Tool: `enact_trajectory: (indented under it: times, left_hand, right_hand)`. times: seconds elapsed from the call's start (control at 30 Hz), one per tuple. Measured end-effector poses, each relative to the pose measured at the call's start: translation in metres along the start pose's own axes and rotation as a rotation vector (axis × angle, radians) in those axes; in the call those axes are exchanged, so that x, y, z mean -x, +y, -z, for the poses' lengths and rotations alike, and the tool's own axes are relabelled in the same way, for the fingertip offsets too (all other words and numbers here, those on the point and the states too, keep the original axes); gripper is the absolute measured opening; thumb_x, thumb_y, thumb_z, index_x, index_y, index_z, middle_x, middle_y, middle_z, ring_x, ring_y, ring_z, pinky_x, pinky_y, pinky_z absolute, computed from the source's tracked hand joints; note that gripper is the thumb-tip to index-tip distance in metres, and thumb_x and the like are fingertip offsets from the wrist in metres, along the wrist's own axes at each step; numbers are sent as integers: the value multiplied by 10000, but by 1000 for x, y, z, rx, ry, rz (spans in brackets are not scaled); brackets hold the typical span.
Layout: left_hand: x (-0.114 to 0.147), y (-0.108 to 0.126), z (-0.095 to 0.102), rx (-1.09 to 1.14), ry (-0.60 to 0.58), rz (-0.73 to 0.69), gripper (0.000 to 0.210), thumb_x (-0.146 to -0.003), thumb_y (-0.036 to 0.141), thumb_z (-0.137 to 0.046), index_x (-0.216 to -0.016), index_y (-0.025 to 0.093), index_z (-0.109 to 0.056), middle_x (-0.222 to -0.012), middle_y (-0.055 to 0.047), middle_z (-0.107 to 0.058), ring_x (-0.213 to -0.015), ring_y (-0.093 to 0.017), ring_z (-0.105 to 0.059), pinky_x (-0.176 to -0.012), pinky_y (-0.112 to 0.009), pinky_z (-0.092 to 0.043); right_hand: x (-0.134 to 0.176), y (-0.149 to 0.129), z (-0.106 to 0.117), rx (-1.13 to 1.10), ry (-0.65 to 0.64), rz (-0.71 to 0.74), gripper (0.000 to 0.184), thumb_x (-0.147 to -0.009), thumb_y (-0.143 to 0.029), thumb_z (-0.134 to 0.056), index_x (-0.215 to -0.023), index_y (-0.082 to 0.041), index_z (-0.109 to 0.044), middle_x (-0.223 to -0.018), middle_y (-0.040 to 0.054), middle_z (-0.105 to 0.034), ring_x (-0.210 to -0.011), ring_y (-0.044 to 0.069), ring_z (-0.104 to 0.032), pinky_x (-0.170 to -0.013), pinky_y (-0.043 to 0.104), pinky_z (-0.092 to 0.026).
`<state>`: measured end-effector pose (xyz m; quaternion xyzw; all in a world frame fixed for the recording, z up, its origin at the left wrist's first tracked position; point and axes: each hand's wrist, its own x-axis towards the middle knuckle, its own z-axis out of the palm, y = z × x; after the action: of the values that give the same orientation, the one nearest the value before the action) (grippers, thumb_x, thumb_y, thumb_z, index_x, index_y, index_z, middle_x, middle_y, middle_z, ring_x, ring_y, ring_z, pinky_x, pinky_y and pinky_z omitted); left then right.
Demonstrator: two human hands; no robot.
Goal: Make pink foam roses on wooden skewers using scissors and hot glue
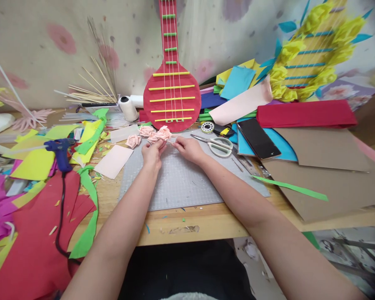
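A pale pink paper flower (163, 134) rises above the fingers of my left hand (152, 155), which pinches it from below over the grey cutting mat (187, 187). Close by on the right, my right hand (189, 150) has its fingertips pressed together on a thin stem that runs toward the flower. The stem's far end is hidden by my fingers. Two more pink paper flowers lie just left and behind, one rosette (133, 141) apart and the other (146, 131) beside the held one. A pale pink paper rectangle (114, 161) rests at the mat's left edge.
White-handled scissors (220, 146), a black phone (258, 138) and brown cardboard (331, 183) are at right. A blue glue gun (60, 153) stands among paper scraps at left. Behind my hands leans a red paper lute (171, 98); a yellow-flowered one (312, 62) is back right.
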<state>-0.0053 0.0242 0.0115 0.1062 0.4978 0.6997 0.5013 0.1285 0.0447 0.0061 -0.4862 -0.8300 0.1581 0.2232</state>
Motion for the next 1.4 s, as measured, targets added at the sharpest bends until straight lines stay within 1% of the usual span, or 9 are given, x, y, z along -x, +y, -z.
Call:
enact_trajectory:
  times: [0.1,0.4,0.6,0.73,0.9,0.97,1.1,1.27,1.4]
  left_hand:
    - [-2,1,1,6,25,10,362,-669,-35,-587,-747,200,-322,-641,27,-603,-601,-125,-639,-699,-299,-526]
    - [-3,-2,1,34,-27,-37,325,-670,-27,-571,-685,189,-328,-589,22,-585,-579,-106,-621,-722,-289,-526]
    - [-10,5,5,47,-13,-77,315,-646,-17,-576,-676,189,-340,-567,37,-559,-578,-100,-609,-688,-287,-537]
    - [-18,16,13,-37,-11,-135,241,-633,22,-585,-700,174,-410,-599,27,-573,-576,-88,-594,-641,-248,-533]
    - [-20,22,19,-253,-207,-15,196,-595,62,-625,-702,147,-485,-653,-24,-616,-597,-115,-603,-561,-240,-521]
    - [-17,21,18,-328,-310,43,201,-584,60,-632,-694,145,-488,-653,-33,-619,-590,-131,-609,-550,-261,-524]
    - [-9,18,16,-431,-484,59,278,-572,45,-657,-776,158,-505,-716,-38,-639,-621,-147,-629,-577,-281,-528]
    - [-2,18,14,-454,-476,95,305,-595,5,-649,-816,165,-514,-705,-24,-635,-611,-131,-629,-608,-278,-529]
    - [-2,16,12,-400,-490,94,268,-645,55,-656,-854,162,-526,-740,-40,-653,-618,-132,-637,-610,-272,-529]
  right_hand:
    - [0,-1,-2,1,1,-7,285,-882,-387,-425,-822,-184,-615,-716,26,-629,-626,128,-502,-581,233,-264]
    - [1,-5,-3,28,-23,-9,258,-866,-387,-454,-824,-194,-620,-736,28,-647,-661,144,-536,-599,241,-289]
    - [-2,11,-2,5,-5,12,198,-808,-380,-537,-776,-195,-598,-707,20,-632,-633,138,-513,-593,243,-288]
    - [-2,21,5,-123,9,51,165,-789,-340,-531,-757,-182,-562,-659,2,-579,-593,120,-468,-589,242,-287]
    - [-7,28,10,-378,173,-50,235,-790,-396,-491,-715,-174,-499,-601,-27,-468,-564,102,-407,-568,240,-289]
    - [-10,29,10,-515,195,-88,228,-771,-402,-520,-749,-177,-498,-608,-34,-466,-561,93,-405,-561,232,-298]
    - [-11,27,11,-859,84,-197,315,-753,-452,-557,-937,-204,-493,-634,-55,-475,-461,50,-331,-469,201,-255]
    - [-5,23,15,-1104,-245,-283,436,-717,-485,-625,-1031,-221,-476,-516,-102,-356,-370,23,-192,-386,189,-113]
    - [-4,21,16,-1191,-319,-276,382,-693,-417,-679,-952,-185,-520,-513,-96,-393,-369,4,-177,-366,175,-79]
